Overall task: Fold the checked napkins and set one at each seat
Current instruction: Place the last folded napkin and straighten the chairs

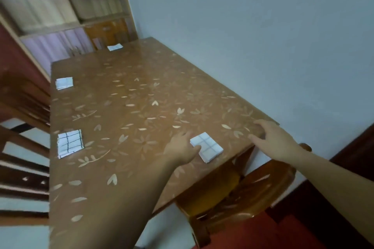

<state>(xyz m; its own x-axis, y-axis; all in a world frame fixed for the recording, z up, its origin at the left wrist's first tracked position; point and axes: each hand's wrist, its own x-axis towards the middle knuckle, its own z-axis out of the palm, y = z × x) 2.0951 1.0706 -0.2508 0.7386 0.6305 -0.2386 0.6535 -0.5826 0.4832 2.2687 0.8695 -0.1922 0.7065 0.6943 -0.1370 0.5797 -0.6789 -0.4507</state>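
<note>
Several folded white checked napkins lie on the brown flower-patterned table (129, 95). One napkin (206, 146) sits near the right edge, above a chair seat. My left hand (182, 147) touches its left side with the fingertips. My right hand (269, 137) hovers just right of it with fingers spread, over the table's corner, holding nothing. A second napkin (69, 143) with dark lines lies at the left edge, a third napkin (64, 83) farther along that edge, and a fourth napkin (115, 47) at the far end.
A wooden chair (242, 194) stands tucked under the right edge. More wooden chairs (22, 157) line the left side. A shelf unit (70, 6) stands beyond the far end, and a pale wall runs along the right.
</note>
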